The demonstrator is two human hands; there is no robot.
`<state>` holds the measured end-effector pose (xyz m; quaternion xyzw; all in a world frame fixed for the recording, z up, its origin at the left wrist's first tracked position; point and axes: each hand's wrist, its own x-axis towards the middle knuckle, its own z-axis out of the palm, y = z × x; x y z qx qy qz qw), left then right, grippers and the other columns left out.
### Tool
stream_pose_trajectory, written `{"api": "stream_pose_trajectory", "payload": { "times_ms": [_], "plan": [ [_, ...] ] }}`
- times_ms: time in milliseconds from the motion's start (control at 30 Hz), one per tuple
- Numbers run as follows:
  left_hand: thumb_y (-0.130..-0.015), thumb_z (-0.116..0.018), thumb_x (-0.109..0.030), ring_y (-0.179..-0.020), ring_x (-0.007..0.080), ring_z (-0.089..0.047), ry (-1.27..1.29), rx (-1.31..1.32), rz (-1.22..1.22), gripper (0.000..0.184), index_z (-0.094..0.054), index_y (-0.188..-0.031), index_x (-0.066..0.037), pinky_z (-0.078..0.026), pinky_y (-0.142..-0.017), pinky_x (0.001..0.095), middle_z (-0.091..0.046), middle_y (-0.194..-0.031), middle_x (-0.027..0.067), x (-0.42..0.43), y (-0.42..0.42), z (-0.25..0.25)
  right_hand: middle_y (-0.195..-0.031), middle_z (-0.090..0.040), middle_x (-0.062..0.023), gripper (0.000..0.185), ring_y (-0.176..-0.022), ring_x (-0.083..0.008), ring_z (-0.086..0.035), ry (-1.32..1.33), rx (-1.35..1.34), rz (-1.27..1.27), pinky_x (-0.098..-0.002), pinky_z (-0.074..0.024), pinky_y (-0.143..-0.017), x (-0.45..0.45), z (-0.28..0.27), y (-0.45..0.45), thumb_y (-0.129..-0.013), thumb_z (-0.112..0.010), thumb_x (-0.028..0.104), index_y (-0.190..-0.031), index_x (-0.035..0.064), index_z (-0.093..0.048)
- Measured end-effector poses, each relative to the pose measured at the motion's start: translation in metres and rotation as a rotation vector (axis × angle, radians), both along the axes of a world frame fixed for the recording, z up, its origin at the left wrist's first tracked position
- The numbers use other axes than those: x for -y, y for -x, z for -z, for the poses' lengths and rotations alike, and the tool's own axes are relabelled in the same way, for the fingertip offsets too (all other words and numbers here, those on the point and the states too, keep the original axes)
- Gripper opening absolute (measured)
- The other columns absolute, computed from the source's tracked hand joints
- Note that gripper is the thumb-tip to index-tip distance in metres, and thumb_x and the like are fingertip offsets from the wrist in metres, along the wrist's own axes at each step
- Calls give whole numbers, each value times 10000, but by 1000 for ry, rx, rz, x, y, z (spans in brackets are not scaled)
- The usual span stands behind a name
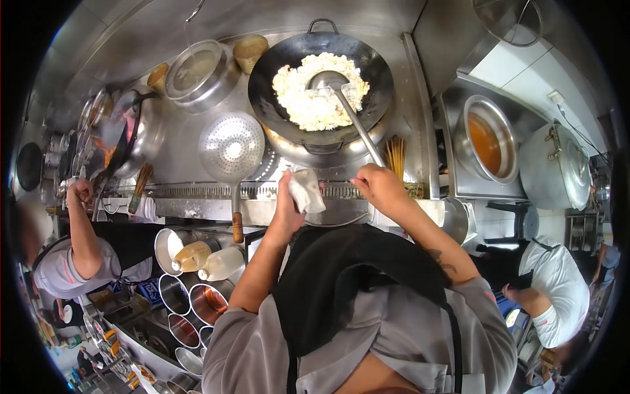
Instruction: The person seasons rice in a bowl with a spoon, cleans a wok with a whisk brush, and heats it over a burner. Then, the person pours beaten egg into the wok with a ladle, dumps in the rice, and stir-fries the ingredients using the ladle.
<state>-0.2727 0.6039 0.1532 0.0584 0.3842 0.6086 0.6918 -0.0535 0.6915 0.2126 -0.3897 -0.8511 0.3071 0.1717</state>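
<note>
A large black wok (pixel 262 92) sits on the stove with pale yellow-white food (pixel 312 118) in it. My right hand (pixel 380 187) is closed round the end of a long-handled metal ladle (pixel 357 125), whose bowl rests on the food. Just in front of the wok, my left hand (pixel 287 207) holds a folded whitish cloth (pixel 306 192). To its left lies a perforated strainer (pixel 231 146) with a wooden handle. Bamboo sticks (pixel 396 154) stand right of the wok.
A pot of orange-brown liquid (pixel 485 141) and a lidded pot (pixel 554 167) stand at right. Metal sieves (pixel 197 72) are back left. Bottles (pixel 221 262) and sauce containers (pixel 209 301) sit lower left. Co-workers are at left (pixel 79 259) and right (pixel 558 289).
</note>
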Motion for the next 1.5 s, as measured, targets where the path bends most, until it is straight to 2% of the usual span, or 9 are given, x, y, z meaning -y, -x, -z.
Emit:
{"api": "stream_pose_trajectory", "payload": {
  "times_ms": [167, 333, 467, 533, 733, 1033, 1167, 1400, 1500],
  "plan": [
    [-916, -297, -640, -960, 316, -596, 154, 78, -85, 640, -507, -1176, -94, -464, -862, 550, -598, -1041, 113, -35, 9, 15, -1017, -576, -185, 396, -995, -358, -558, -476, 110, 124, -421, -470, -800, 1, 2, -15, -778, -617, 15, -1167, -20, -554],
    [-875, -312, -694, -1123, 369, -501, 307, 123, -61, 730, -443, -1306, -120, -323, -953, 689, -531, -1165, 142, -93, 3, 19, -978, -602, -247, 413, -921, -395, -602, -166, 180, 268, -454, -485, -786, -13, 52, -44, -828, -563, 38, -1226, -46, -495],
    [-886, -484, -546, -1050, 337, -526, 306, 154, -75, 524, -477, -1186, -117, -411, -903, 626, -539, -1097, 139, -108, 1, 10, -963, -611, -302, 403, -838, -432, -624, 100, 66, 243, -465, -489, -769, -18, -15, -53, -872, -550, 82, -1247, -49, -478],
    [-893, -542, -435, -970, 315, -554, 232, 149, -65, 390, -488, -1114, -118, -460, -853, 583, -554, -1043, 128, -109, 4, 27, -885, -641, -234, 412, -710, -352, -651, -70, 5, 204, -412, -513, -682, -7, -38, -75, -896, -578, 137, -1253, -44, -480],
    [-870, -611, -168, -792, 244, -585, 268, 118, -116, 169, -510, -998, -122, -527, -716, 445, -584, -907, 96, -119, -2, 56, -701, -549, -15, 300, -465, -66, -479, 814, -385, 367, -209, -390, -416, 12, -63, -94, -980, -496, 164, -1228, -2, -528],
    [-855, -631, -164, -747, 214, -581, 285, 134, -34, 135, -543, -944, -113, -516, -627, 378, -592, -842, 70, -116, 3, 46, -613, -459, -66, 237, -475, -165, -491, 176, -143, 234, -323, -419, -471, -8, -53, -46, -984, -469, 209, -1045, -10, -537],
    [-847, -611, -138, -729, 201, -572, 251, 132, -5, 83, -547, -888, -106, -490, -558, 347, -584, -828, 68, -120, 11, 67, -597, -414, 29, 340, -471, -42, -410, 661, -106, 197, -225, -348, -426, -15, -48, -69, -992, -471, 186, -1295, 37, -514],
    [-848, -584, -129, -712, 212, -554, 302, 125, -51, 80, -533, -885, -79, -488, -534, 328, -565, -809, 89, -116, 5, 40, -576, -383, 62, 326, -450, -20, -390, 452, -101, 242, -203, -318, -400, 5, -78, -65, -987, -475, 201, -1263, 35, -528],
    [-851, -573, -127, -711, 216, -551, 312, 63, -26, 81, -531, -903, -82, -490, -539, 336, -564, -809, 93, -117, 7, 48, -672, -574, -147, 311, -610, -301, -578, 211, 178, 186, -404, -455, -577, -14, -15, -79, -968, -478, 197, -1228, 38, -539]
  ]
}}
